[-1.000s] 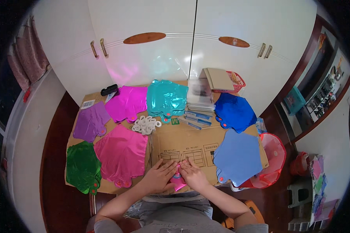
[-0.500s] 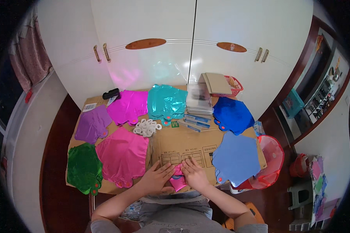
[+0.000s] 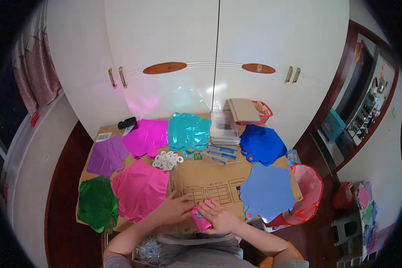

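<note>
A small folded piece of shiny pink foil [image 3: 201, 222], apparently a flat foil balloon, lies at the near edge of the cardboard [image 3: 198, 174]. My right hand [image 3: 220, 218] rests flat over its upper right part, fingers together and stretched out, hiding some of it. Just left of the foil, my left hand [image 3: 174, 209] is open with its fingers spread; its fingertips come close to the foil, and I cannot tell if they touch. Beside my left hand spreads a pile of larger pink foil sheets [image 3: 140, 190] of the same sheen.
Further foil piles surround the work spot: green [image 3: 96, 201], purple [image 3: 106, 154], magenta [image 3: 147, 136], teal [image 3: 188, 131], dark blue [image 3: 264, 144] and light blue [image 3: 269, 192]. White rings [image 3: 167, 160], blue-white packets [image 3: 222, 152], clear bags [image 3: 224, 127] and a red bin [image 3: 309, 190] stand around.
My right hand has slid left and now covers more of the pink foil. My left hand has drawn off it to the left, fingers spreading. The whole view has tilted up slightly.
</note>
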{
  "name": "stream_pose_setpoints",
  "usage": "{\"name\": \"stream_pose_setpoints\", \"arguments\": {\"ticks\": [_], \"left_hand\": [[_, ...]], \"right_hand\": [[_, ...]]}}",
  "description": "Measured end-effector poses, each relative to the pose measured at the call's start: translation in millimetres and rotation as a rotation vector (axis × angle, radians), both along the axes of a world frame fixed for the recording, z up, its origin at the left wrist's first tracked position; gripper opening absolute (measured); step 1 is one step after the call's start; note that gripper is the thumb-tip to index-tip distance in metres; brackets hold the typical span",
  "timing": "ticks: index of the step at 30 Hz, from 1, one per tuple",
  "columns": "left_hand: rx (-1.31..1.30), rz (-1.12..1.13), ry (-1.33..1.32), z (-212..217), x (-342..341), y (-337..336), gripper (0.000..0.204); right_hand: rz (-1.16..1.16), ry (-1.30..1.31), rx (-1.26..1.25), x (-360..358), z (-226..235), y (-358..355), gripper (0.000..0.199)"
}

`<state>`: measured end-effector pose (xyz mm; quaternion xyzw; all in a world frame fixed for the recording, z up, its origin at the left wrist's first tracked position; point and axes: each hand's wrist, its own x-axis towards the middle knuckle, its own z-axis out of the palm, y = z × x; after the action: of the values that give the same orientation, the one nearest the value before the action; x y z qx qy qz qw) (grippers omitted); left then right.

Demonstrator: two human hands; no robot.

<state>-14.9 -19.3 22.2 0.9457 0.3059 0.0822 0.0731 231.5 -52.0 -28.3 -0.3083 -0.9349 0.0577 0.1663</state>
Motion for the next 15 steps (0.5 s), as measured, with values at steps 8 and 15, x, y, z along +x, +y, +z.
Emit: {"name": "stream_pose_setpoints", "arguments": {"ticks": [8,15], "left_hand": [[0.522,0.145,-0.392,-11.9,74.8,138.7,0.011],[0.497,0.095,-0.263,-47.6,98.9,172.8,0.006]], "right_hand": [[-0.038,-0.085,0.144,0.3,10.2,-32.4,0.053],[-0.260,0.220,-0.339,28.3,36.9,-27.0,0.030]]}}
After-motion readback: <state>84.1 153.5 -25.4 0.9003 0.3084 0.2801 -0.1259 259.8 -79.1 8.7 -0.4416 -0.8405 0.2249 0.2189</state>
